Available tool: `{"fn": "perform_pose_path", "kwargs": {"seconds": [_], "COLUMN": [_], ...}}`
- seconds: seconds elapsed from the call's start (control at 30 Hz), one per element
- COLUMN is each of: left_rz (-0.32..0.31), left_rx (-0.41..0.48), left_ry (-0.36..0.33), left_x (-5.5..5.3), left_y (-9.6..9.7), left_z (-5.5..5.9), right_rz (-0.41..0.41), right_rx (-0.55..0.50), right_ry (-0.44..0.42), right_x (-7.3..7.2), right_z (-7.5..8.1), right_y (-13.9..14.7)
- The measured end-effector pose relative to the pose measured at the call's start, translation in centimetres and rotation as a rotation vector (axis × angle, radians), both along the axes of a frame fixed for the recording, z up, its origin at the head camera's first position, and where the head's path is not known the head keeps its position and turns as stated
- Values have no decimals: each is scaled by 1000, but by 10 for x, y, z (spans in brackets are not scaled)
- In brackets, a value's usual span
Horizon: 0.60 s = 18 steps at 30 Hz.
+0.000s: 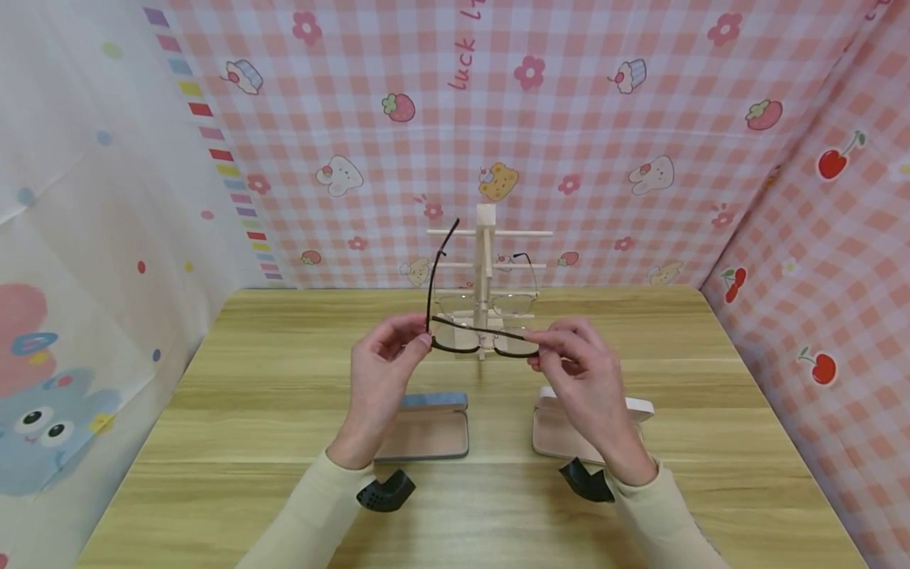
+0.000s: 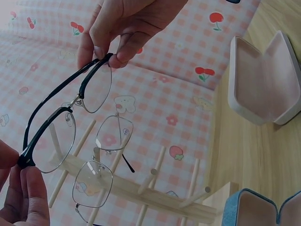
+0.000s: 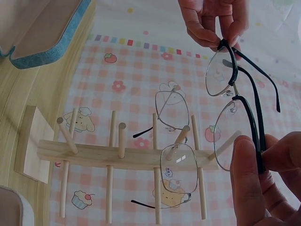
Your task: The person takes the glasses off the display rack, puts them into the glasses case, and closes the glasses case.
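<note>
Both hands hold a pair of black half-rim glasses [image 1: 455, 348] in front of the wooden stand. My left hand [image 1: 387, 359] pinches the frame's left end, where one temple sticks out unfolded. The right hand [image 1: 579, 367] pinches the other end between thumb and fingers; that side's temple lies folded across behind the lenses. In the right wrist view, the right hand [image 3: 268, 183] is close to the camera and the left hand [image 3: 214, 21] is at the top. Thin metal-framed glasses [image 3: 178, 168] rest on the wooden glasses stand [image 3: 136, 157], temples unfolded.
On the wood-grain table [image 1: 270, 411] lie an open blue glasses case [image 1: 434, 427] at left and an open white glasses case [image 1: 562, 431] at right, partly hidden by the right arm. Patterned cloth [image 1: 441, 158] hangs behind and on both sides.
</note>
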<state>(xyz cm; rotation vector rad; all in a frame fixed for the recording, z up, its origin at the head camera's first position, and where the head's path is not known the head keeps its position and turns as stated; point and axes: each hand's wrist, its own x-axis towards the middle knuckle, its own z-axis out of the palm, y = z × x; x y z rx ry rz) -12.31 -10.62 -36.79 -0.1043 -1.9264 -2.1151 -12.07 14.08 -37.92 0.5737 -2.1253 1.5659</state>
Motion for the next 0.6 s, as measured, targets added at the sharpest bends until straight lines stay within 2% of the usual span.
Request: {"fn": "perform_pose_path", "kwargs": {"seconds": [0.6], "left_rz": [-5], "left_rx": [-14], "left_ry": [-3], "left_x": [-1], "left_y": [0], "left_z": [-3], "right_rz": [-11], "right_rx": [30], "right_ry": [-5], "right_x": [-1], "right_z": [-3], "right_y": [0]}}
